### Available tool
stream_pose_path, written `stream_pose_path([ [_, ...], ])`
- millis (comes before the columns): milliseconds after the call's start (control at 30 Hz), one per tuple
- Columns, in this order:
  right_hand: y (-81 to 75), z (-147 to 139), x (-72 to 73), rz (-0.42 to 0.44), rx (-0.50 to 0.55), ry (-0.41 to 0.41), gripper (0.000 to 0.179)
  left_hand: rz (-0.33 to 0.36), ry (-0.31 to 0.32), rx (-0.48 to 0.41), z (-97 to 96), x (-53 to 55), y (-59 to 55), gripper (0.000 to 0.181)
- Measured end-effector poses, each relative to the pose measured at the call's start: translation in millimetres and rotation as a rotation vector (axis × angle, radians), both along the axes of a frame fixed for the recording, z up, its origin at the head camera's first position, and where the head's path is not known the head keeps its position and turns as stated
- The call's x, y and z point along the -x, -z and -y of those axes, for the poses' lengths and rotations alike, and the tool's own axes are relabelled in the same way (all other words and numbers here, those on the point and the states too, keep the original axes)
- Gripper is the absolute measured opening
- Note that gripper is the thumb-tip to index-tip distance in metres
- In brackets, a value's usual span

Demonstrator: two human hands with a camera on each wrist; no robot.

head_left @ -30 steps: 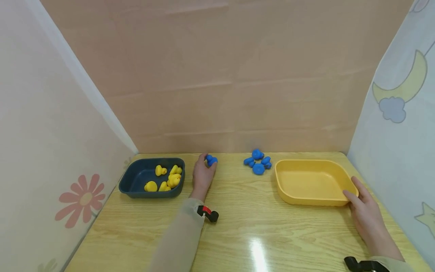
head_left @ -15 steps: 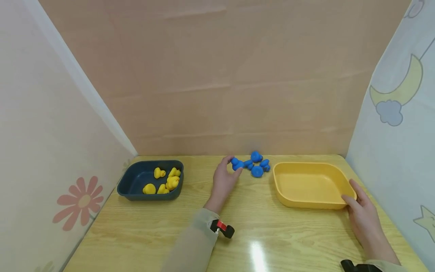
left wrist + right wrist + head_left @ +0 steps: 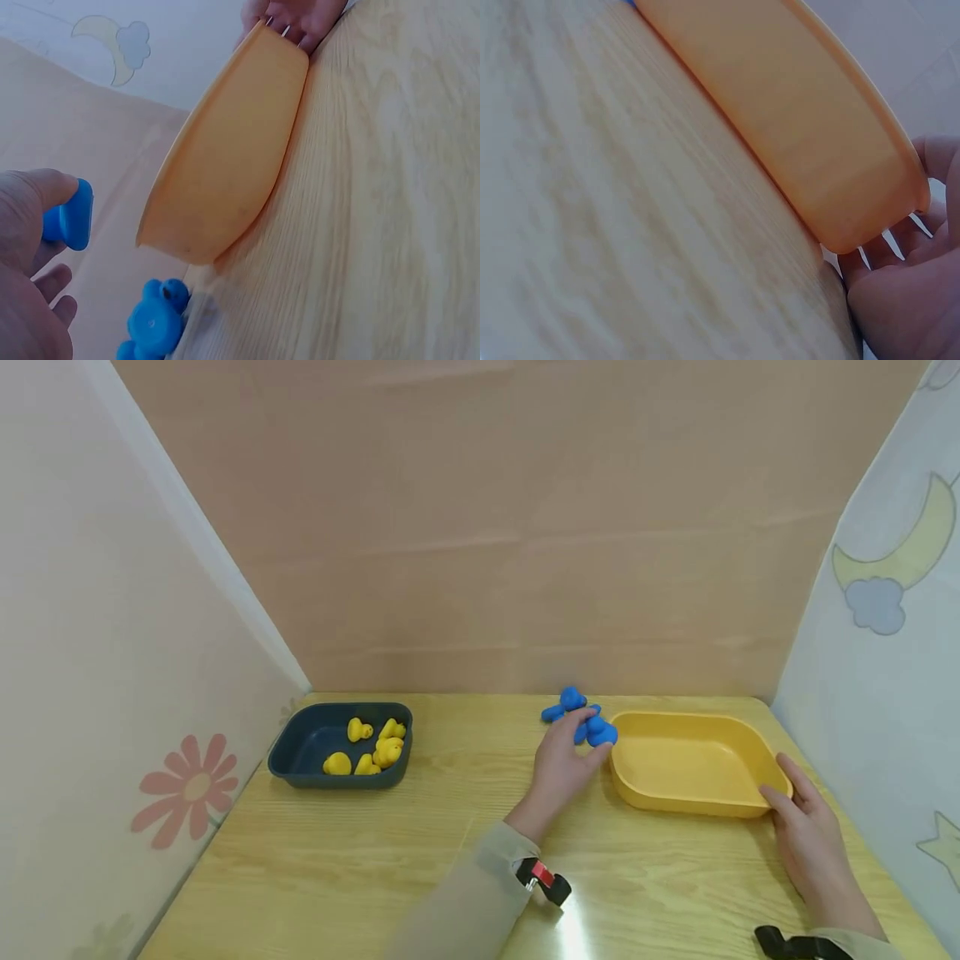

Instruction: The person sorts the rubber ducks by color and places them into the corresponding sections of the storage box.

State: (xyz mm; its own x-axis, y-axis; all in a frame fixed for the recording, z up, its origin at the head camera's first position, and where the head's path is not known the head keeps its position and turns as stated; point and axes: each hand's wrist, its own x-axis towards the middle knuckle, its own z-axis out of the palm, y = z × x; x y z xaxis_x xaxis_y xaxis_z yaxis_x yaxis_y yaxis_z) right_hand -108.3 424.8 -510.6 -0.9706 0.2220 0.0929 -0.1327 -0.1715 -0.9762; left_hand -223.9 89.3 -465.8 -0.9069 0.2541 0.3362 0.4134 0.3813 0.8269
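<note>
Between the thumb and fingers of my left hand (image 3: pixel 561 767) is a blue rubber duck (image 3: pixel 603 732), held just off the left rim of a yellow tray (image 3: pixel 678 800). The left wrist view shows that blue duck (image 3: pixel 77 214) in the air, apart from the tray's wall (image 3: pixel 232 150). My right hand (image 3: pixel 812 847) grips the tray's right end, thumb over the rim and fingers along the outside. More blue ducks (image 3: pixel 572 697) sit on the table behind my left hand, partly hidden by it.
A dark blue tray (image 3: pixel 330 781) at the left of the table holds several yellow rubber ducks (image 3: pixel 387 752). A brown paper-covered wall (image 3: pixel 495 568) stands along the back edge, with pale patterned sheets (image 3: pixel 862 693) at both sides.
My left hand has carried the blue duck rightward, from beside the dark tray, past the other blue ducks, to the yellow tray's left rim. My right hand keeps its grip.
</note>
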Motion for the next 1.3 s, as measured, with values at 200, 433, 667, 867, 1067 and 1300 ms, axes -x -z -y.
stream_pose_path([
  [200, 0.8, -4, -1.3, -0.003, -0.009, -0.006, 0.076, -0.014, 0.018, 0.019, -16.7, -8.8, 1.0, 0.055],
  [433, 1.6, -3, 1.9, -0.015, -0.014, -0.004, 0.076, -0.028, 0.034, 0.06, -29.3, -16.0, 10.1, 0.052],
  [667, 2.2, -3, -1.1, 0.006, -0.02, 0.001, 0.076, -0.025, 0.038, 0.103, -42.2, -22.4, 16.9, 0.052],
  [867, 1.3, -4, -0.5, 0.0, 0.0, 0.009, 0.076, -0.026, 0.03, 0.154, -46.3, -24.6, 21.1, 0.053],
  [1067, 0.3, -2, -0.8, -0.006, 0.019, 0.007, 0.077, -0.008, 0.036, 0.168, -47.1, -24.8, 25.5, 0.055],
  [1300, -0.4, -2, -0.8, -0.005, 0.027, -0.002, 0.077, -0.062, 0.039, 0.196, -46.8, -22.8, 30.5, 0.057],
])
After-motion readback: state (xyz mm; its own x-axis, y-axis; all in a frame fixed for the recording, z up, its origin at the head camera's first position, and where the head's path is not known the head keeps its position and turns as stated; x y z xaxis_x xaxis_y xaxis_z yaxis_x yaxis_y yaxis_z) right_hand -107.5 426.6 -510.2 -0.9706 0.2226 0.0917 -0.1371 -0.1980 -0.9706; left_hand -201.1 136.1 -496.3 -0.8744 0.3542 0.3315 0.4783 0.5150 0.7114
